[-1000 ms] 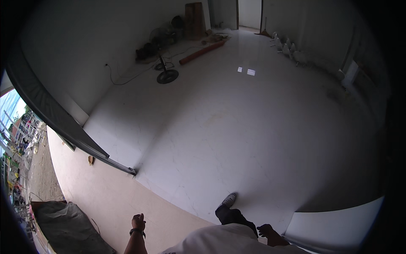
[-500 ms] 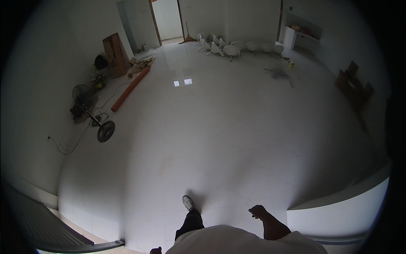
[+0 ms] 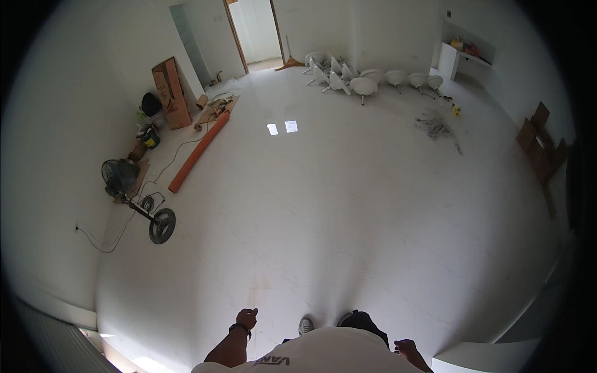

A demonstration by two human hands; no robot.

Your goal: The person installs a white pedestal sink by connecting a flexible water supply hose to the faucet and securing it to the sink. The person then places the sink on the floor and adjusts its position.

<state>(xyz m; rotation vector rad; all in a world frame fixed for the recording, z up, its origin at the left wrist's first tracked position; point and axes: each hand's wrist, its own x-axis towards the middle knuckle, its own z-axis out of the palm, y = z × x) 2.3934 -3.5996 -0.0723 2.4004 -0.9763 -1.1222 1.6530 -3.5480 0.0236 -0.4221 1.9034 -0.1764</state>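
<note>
My left hand [image 3: 247,317], a dark band at its wrist, hangs low beside my white shirt with its fingers curled. My right hand [image 3: 404,346] is at my other side, also loosely curled; whether either hand holds anything small is hidden. Both are over the pale tiled floor [image 3: 298,224], where my grey shoe [image 3: 305,325] shows below the shirt. Ahead on the left lie a pedestal fan [image 3: 161,225] with cables and a long orange roll [image 3: 199,152].
White seat-like pieces on legs [image 3: 364,86] line the back wall beside a broom [image 3: 290,61] and doorway [image 3: 260,34]. Cardboard [image 3: 171,93] and a bucket [image 3: 149,140] stand left. Folded cardboard [image 3: 533,140] leans right. A white ledge [image 3: 485,357] is at lower right.
The view has turned from the entrance shutter and outdoors to face straight into the room and moved forward. My left hand has swung up into fuller view; my right hand has dropped lower.
</note>
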